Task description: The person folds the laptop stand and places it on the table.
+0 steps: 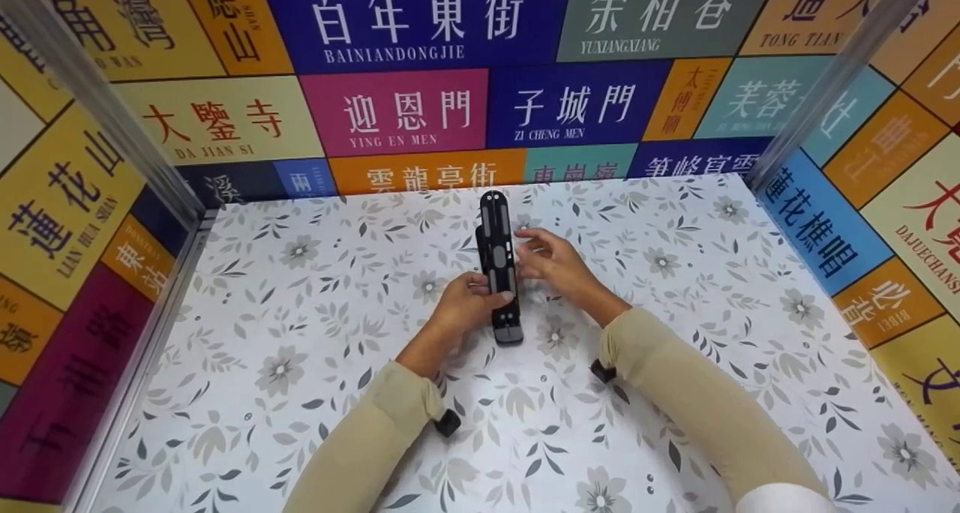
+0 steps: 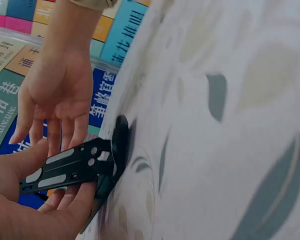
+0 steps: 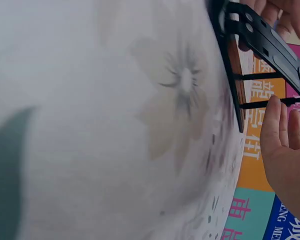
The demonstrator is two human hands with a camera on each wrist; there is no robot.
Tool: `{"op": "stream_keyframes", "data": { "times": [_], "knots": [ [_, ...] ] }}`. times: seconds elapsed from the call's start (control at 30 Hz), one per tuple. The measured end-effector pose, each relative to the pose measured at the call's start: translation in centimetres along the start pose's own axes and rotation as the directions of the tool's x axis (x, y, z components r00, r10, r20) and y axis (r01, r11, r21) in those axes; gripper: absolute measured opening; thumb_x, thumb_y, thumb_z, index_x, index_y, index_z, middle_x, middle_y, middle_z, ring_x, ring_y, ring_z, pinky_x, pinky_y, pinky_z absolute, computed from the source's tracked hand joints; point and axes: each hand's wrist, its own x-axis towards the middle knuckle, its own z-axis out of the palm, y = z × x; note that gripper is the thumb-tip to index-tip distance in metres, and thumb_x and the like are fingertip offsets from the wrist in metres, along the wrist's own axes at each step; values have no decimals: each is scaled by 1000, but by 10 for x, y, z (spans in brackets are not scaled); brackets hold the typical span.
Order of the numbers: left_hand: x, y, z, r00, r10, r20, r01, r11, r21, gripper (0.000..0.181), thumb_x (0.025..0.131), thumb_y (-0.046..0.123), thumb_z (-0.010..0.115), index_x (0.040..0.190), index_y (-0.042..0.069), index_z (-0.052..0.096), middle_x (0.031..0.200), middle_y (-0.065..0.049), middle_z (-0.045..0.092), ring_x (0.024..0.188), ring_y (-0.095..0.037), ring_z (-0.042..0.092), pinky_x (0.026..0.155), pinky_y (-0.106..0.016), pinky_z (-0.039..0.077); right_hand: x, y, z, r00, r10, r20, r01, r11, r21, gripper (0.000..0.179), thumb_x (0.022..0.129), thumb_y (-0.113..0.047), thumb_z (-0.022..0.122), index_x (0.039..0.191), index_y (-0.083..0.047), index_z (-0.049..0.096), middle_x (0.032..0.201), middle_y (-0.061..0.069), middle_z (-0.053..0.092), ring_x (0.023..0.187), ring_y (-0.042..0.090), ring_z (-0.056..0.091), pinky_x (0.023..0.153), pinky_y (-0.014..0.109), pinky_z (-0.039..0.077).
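Note:
A black folding stand with grey pads (image 1: 498, 254) is at the middle of the table, its upper plate tilted up from a base bar. My left hand (image 1: 466, 301) grips its left side, the thumb lying over the plate. In the left wrist view, the left hand's fingers (image 2: 77, 200) curl under the stand (image 2: 65, 167). At the right edge is my right hand (image 1: 551, 262). The right wrist view has the right hand (image 3: 287, 155) with its fingers extended, fingertips close to one of two thin struts (image 3: 262, 76) joining plate and base. Whether they touch it I cannot tell.
The stand's base rests on a white tabletop with grey flowers and leaves (image 1: 285, 423). Colourful panels with Chinese lettering (image 1: 405, 112) rise behind and at both sides. Black straps or mounts (image 1: 448, 423) show at the sleeve cuffs.

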Motion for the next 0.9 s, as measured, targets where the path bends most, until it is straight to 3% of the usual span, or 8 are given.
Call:
{"op": "stream_keyframes", "data": {
  "times": [0.17,0.33,0.57,0.73,0.9],
  "knots": [
    [2,-6,6,998,-37,59,47,985,-168,42,85,7,80,118,0,56,112,-19,71,91,-21,70,79,-32,58,18,-11,0,999,34,-11,-33,995,98,59,99,-37,67,150,-13,48,135,18,55,120,33,62,104,54,53],
    [2,-8,10,995,-42,89,62,971,-231,39,89,-2,72,124,0,56,118,-20,71,95,-22,70,82,-34,58,38,-20,-1,1000,23,-1,-23,992,121,64,97,-40,68,155,-27,42,137,16,57,118,27,65,99,49,57],
    [3,-10,11,994,-35,104,61,965,-257,42,91,-6,67,131,2,58,118,-17,73,96,-21,71,84,-34,59,57,-34,-5,999,-30,17,28,997,69,55,98,-36,68,150,-32,51,138,13,61,117,27,66,90,40,61],
    [4,-11,10,993,-41,108,69,959,-276,39,91,-8,66,128,1,61,116,-19,73,95,-21,72,84,-34,60,64,-42,-3,999,-35,38,35,999,18,47,97,-35,70,143,-32,59,138,9,63,119,25,65,90,42,61],
    [5,-13,10,994,-22,104,49,964,-261,39,91,-8,66,129,2,63,114,-18,74,95,-21,72,84,-34,61,67,-44,5,998,-44,40,45,999,-18,38,99,-32,68,137,-32,64,133,8,66,110,24,69,85,44,62]
  ]
}}
